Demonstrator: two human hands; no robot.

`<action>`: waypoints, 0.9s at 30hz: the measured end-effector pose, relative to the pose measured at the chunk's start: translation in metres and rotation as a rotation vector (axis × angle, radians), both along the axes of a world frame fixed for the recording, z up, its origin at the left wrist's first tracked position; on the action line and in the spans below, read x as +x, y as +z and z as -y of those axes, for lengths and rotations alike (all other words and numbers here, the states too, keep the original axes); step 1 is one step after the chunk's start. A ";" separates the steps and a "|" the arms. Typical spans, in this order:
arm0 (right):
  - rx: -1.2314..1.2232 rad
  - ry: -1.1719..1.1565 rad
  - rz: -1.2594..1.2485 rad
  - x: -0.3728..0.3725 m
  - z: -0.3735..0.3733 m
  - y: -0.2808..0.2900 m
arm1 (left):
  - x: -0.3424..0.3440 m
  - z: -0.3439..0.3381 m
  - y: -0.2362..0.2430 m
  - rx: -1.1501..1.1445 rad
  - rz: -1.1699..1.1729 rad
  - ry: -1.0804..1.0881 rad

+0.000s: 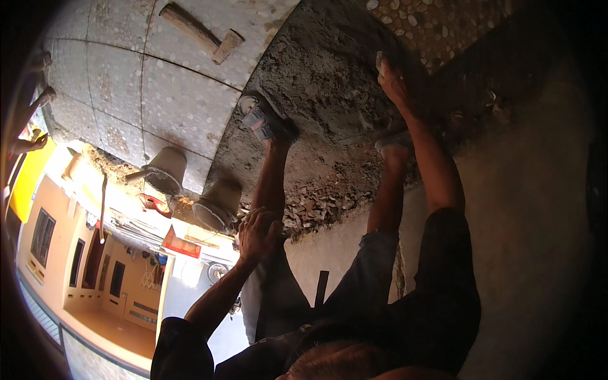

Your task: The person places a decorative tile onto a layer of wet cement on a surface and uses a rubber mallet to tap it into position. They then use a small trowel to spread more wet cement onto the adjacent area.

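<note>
My right hand (394, 83) reaches far forward, fingers closed round the pale handle of what looks like a trowel (379, 58). Its dark blade is hard to make out in the shadow over the wet grey mortar (316, 69). On my left knee rests my left hand (258, 229), empty, with fingers laid over it. My left sandalled foot (261, 121) stands on the mortar bed beside the pebbled tiles (183, 95); my right foot (394, 147) is farther right, partly in shadow. A brown pebbled tile (437, 28) lies beyond the right hand.
A wooden mallet (201, 33) lies on the tiles. Two buckets, one (168, 170) on the tile edge and another (218, 206) near my left leg, stand at left. Rubble (320, 206) lines a pale wall (506, 209). Another person's limbs (39, 95) show at far left.
</note>
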State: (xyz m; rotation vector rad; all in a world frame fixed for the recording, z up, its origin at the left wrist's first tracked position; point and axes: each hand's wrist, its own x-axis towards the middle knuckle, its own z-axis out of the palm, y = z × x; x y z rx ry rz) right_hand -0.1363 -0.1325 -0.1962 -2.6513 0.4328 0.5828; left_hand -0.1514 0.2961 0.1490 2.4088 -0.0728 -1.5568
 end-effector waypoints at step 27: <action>0.151 -0.268 -0.170 -0.086 0.035 0.001 | -0.013 0.012 -0.008 0.011 -0.048 -0.101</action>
